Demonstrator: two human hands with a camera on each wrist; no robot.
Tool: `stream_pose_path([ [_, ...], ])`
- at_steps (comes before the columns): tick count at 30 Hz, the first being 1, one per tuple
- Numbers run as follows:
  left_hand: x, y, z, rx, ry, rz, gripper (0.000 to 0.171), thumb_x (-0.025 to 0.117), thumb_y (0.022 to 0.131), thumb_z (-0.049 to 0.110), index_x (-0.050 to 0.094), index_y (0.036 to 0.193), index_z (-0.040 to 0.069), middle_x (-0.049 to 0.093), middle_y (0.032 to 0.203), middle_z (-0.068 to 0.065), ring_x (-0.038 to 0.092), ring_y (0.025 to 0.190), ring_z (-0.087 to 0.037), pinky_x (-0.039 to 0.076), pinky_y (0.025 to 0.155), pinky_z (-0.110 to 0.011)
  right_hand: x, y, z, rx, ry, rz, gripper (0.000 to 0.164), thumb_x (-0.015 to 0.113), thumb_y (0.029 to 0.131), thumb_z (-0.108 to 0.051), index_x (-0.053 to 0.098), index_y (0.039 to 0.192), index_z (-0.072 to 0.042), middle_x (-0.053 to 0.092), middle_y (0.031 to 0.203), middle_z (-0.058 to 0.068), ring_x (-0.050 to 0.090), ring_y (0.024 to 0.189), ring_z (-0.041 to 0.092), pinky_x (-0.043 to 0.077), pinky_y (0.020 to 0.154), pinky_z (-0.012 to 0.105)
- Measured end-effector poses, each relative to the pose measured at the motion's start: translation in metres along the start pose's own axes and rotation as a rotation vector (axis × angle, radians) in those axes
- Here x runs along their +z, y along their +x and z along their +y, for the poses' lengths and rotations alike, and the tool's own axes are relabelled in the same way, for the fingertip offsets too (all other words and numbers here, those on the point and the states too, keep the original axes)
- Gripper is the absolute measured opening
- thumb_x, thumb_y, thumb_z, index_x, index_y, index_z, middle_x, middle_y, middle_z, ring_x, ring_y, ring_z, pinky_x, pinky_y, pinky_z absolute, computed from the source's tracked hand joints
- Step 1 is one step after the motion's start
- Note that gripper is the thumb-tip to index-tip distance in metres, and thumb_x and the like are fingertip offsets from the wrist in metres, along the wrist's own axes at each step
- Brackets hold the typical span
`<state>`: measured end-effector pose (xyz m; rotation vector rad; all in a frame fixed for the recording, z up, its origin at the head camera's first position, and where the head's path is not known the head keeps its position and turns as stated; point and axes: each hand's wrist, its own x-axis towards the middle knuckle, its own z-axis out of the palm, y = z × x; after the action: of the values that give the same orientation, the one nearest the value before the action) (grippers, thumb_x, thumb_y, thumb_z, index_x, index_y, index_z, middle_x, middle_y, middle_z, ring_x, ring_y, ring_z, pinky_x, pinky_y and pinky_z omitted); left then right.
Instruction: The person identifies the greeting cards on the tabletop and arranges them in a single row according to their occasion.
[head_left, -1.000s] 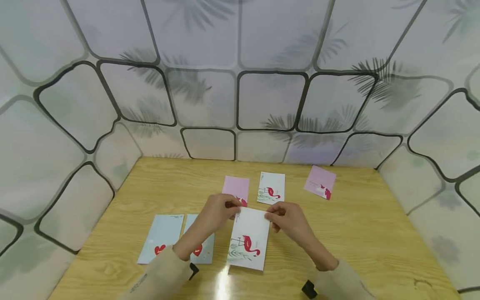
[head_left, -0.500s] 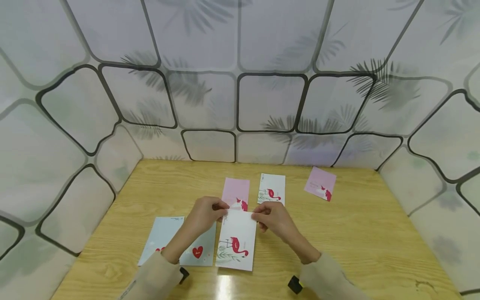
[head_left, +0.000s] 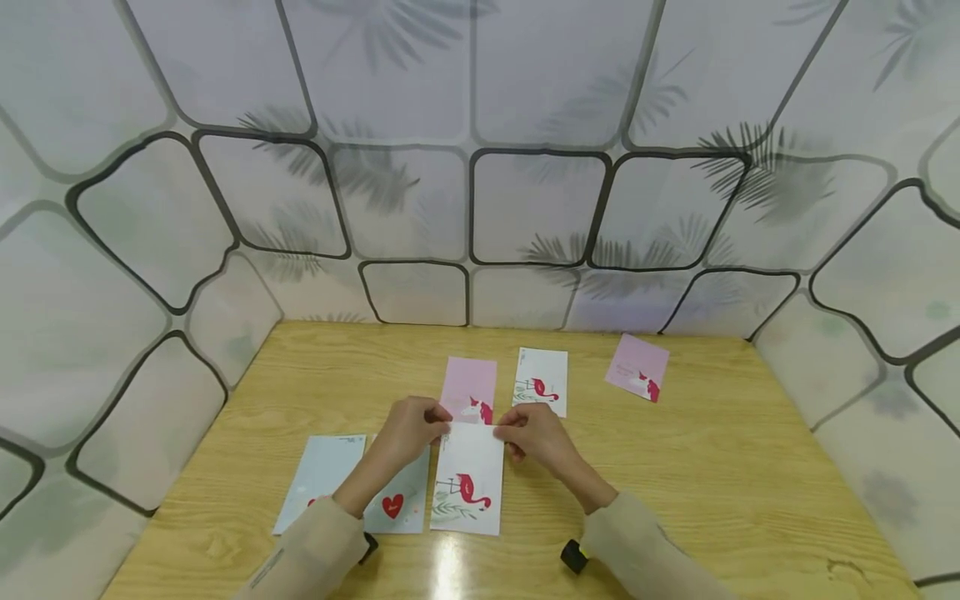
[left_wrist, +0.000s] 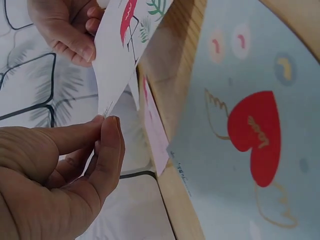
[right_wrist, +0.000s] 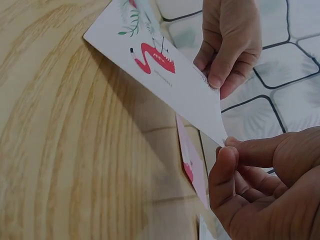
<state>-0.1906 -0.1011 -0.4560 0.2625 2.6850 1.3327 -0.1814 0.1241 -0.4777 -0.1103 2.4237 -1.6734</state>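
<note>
Flamingo card [head_left: 468,478] pinched between left hand [head_left: 412,427], right hand [head_left: 536,433]

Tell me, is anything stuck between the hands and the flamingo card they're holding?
No, nothing I can see. The left hand pinches one top corner of the held flamingo card and the right hand pinches the other. The nearer pink card lies beyond it, not in between.
</note>
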Motion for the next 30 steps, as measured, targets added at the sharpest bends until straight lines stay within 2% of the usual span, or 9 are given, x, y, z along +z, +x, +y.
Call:
stream_pose_path([
  [4, 0.002, 0.004, -0.006, 0.014, 0.052, 0.008, 0.004, 0.073, 0.094, -0.001, 0.074, 0.092, -0.005, 0.068, 0.078, -0.004, 0.064, 0.066, -0.017, 0.052, 0.057, -0.026, 0.005, 0.006, 0.005, 0.000, -0.035, -0.002, 0.008, 0.075, 0.092, -0.005, 0.072, 0.088, 0.001, 0.063, 0.061, 0.007, 0.056, 0.048, 0.012, 0.050, 0.049, 0.025],
  [7, 0.005, 0.008, -0.010, 0.004, 0.084, 0.002, 0.003, 0.073, 0.093, -0.003, 0.075, 0.091, -0.003, 0.069, 0.080, -0.005, 0.063, 0.066, -0.015, 0.053, 0.058, -0.027, 0.008, 0.009, 0.007, 0.008, -0.072, -0.001, 0.007, 0.076, 0.092, -0.004, 0.072, 0.088, 0.000, 0.063, 0.061, 0.006, 0.055, 0.049, 0.012, 0.047, 0.048, 0.023],
  [12, 0.008, 0.010, -0.013, -0.025, 0.178, -0.018, 0.003, 0.075, 0.092, 0.001, 0.076, 0.089, 0.001, 0.070, 0.084, -0.004, 0.060, 0.071, -0.014, 0.053, 0.062, -0.027, 0.011, 0.011, 0.011, 0.024, -0.117, 0.001, 0.007, 0.077, 0.091, -0.003, 0.073, 0.087, -0.001, 0.064, 0.062, 0.005, 0.055, 0.049, 0.012, 0.046, 0.048, 0.022],
  [23, 0.013, 0.011, -0.018, -0.001, 0.380, 0.025, 0.005, 0.080, 0.089, 0.011, 0.077, 0.085, 0.010, 0.070, 0.081, 0.003, 0.060, 0.071, -0.013, 0.050, 0.068, -0.037, 0.016, 0.019, 0.021, -0.006, -0.236, -0.007, 0.007, 0.076, 0.093, -0.005, 0.073, 0.086, -0.005, 0.063, 0.062, 0.004, 0.051, 0.048, 0.010, 0.040, 0.048, 0.021],
  [30, 0.015, 0.012, -0.018, 0.014, 0.451, 0.022, 0.005, 0.081, 0.088, 0.010, 0.077, 0.086, 0.013, 0.070, 0.079, 0.003, 0.059, 0.069, -0.013, 0.049, 0.065, -0.036, 0.016, 0.021, 0.019, -0.013, -0.275, -0.008, 0.008, 0.076, 0.093, -0.006, 0.074, 0.085, -0.005, 0.063, 0.064, 0.003, 0.051, 0.050, 0.010, 0.041, 0.048, 0.022],
])
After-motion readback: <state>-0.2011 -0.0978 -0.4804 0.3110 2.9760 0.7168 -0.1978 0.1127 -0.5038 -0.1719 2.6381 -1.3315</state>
